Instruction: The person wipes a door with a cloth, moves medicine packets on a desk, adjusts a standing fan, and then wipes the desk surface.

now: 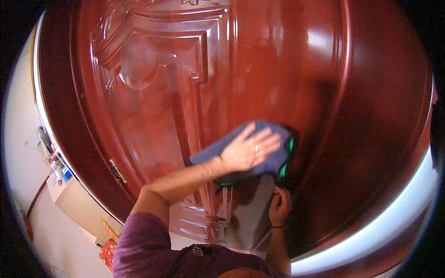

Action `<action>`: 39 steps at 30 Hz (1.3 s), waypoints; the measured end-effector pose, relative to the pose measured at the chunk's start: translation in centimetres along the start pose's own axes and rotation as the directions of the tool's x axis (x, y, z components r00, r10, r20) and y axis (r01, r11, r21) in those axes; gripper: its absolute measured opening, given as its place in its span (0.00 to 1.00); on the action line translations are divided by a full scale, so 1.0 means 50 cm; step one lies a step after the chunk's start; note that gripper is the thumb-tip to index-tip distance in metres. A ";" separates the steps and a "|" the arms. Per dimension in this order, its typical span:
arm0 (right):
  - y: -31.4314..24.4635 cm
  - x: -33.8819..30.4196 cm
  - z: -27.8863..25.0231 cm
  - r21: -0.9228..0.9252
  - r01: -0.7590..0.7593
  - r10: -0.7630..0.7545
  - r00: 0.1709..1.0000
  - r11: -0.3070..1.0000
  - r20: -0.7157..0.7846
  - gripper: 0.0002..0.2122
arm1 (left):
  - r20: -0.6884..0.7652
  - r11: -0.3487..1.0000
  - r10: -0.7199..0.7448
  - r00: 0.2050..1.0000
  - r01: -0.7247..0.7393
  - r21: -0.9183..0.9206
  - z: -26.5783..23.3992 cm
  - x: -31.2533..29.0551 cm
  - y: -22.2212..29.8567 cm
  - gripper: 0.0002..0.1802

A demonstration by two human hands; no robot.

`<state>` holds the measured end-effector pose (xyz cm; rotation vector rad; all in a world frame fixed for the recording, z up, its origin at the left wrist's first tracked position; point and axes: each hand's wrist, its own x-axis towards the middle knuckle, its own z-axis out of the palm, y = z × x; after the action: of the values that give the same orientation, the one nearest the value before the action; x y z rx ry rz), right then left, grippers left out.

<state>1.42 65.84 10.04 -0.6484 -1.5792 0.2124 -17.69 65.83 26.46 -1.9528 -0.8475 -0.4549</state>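
Note:
A dark blue-grey bag-like item [209, 154] with bright green trim along its right edge is in front of the glossy red-brown wooden door [273, 78]. My left hand [250, 150] lies flat across its face, fingers spread and slightly blurred, a ring on one finger. Just below its lower right corner is my right hand [281, 206], raised with the fingers curled together. Whatever those fingers hold, if anything, is too small to make out. The back of the item and its exact kind are hidden from me.
Carved raised panels cover the door's left part, with a brass-coloured handle [117, 171] low on that side. Farther left, small bottles and packets stand on a pale cabinet [79, 204]. A red patterned item [107, 252] is at the lower left.

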 end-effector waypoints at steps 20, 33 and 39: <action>-0.006 0.016 -0.012 0.017 -0.102 0.099 0.986 0.995 0.131 0.11 | -0.688 0.879 -0.145 0.711 0.412 0.239 -0.171 0.259 -0.310 0.25; 0.003 0.015 -0.005 0.107 -0.121 0.093 0.967 0.987 0.237 0.10 | -0.323 0.860 -0.476 0.818 0.510 0.022 0.008 -0.002 -0.025 0.23; 0.016 0.004 -0.002 0.068 -0.136 0.115 0.963 0.988 0.245 0.11 | -0.046 0.811 -0.585 0.810 0.582 -0.052 0.104 -0.141 0.108 0.15</action>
<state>1.75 66.58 9.81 -0.6768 -1.7517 0.4650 -18.83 65.87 16.21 -1.6663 -1.4158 -0.8894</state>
